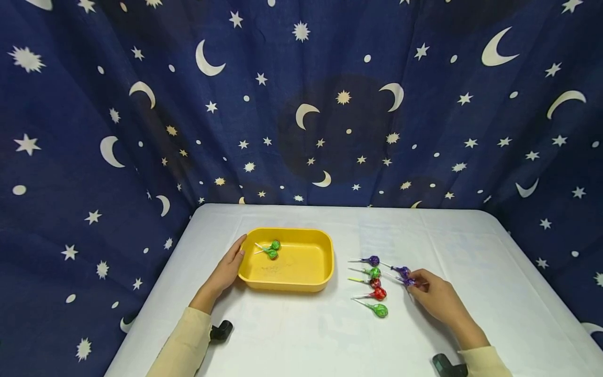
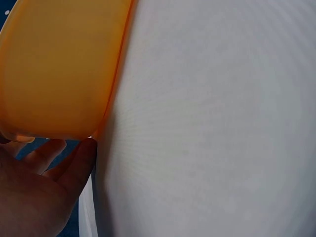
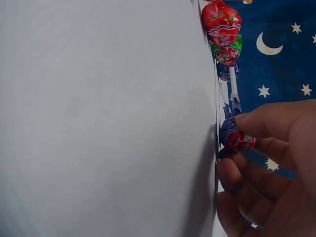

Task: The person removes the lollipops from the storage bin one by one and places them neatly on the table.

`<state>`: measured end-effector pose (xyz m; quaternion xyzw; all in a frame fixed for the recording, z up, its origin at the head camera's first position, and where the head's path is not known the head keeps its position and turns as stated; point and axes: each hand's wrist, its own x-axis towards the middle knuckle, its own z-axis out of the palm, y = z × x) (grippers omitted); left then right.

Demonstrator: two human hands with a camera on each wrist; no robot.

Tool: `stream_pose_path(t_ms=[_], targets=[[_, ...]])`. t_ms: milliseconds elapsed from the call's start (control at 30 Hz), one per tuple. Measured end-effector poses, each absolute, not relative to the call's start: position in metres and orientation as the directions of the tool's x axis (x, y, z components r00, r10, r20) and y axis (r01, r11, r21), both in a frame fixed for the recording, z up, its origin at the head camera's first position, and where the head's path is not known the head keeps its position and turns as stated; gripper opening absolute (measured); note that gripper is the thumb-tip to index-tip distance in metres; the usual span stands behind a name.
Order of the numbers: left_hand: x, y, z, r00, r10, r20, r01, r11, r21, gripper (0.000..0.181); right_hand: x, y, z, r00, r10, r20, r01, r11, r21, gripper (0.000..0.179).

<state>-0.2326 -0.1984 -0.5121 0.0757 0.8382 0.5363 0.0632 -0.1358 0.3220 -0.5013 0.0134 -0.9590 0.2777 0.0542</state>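
Observation:
My left hand (image 1: 231,267) rests against the left end of a yellow tray (image 1: 292,286), its fingertips at the rim; in the left wrist view the fingers (image 2: 79,168) touch the tray's end wall. Inside the tray lie two green-wrapped lollipops (image 1: 271,254). To its right, my right hand (image 1: 435,296) pinches a purple-wrapped lollipop (image 3: 229,133) by its head between thumb and fingers, the white stick pointing away from the palm. Another purple lollipop (image 1: 402,271) lies right beside the fingertips, partly overlapped by the held one.
Between tray and right hand, several lollipops lie in a column, sticks pointing left: a purple one (image 1: 373,260), a green one (image 1: 375,273), red ones (image 1: 379,294) and a green one (image 1: 380,311) nearest. A white cloth (image 1: 306,335) covers the table; a dark blue star-patterned curtain (image 1: 348,157) hangs behind.

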Motion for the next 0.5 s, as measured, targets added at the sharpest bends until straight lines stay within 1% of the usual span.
stream_pose_path(t_ms=[233,400,500], targets=[[-0.2328,-0.1984,-0.5123,-0.980,0.197,-0.008,0.073,0.402,0.913,0.052,-0.1370,0.3227,-0.5003,-0.995,-0.013,0.100,-0.058,0.881,-0.470,0.027],[-0.2329,-0.1976,-0.5121,-0.980,0.197,-0.018,0.063,0.399,0.915,0.052,-0.1352,0.3206,-0.4978,-0.996,-0.015,0.090,-0.055,0.886,-0.460,0.027],[-0.2320,-0.1975,-0.5109,-0.980,0.200,-0.015,0.066,0.393,0.917,0.052,-0.1348,0.3206,-0.4966,-0.996,-0.014,0.089,-0.053,0.891,-0.452,0.030]])
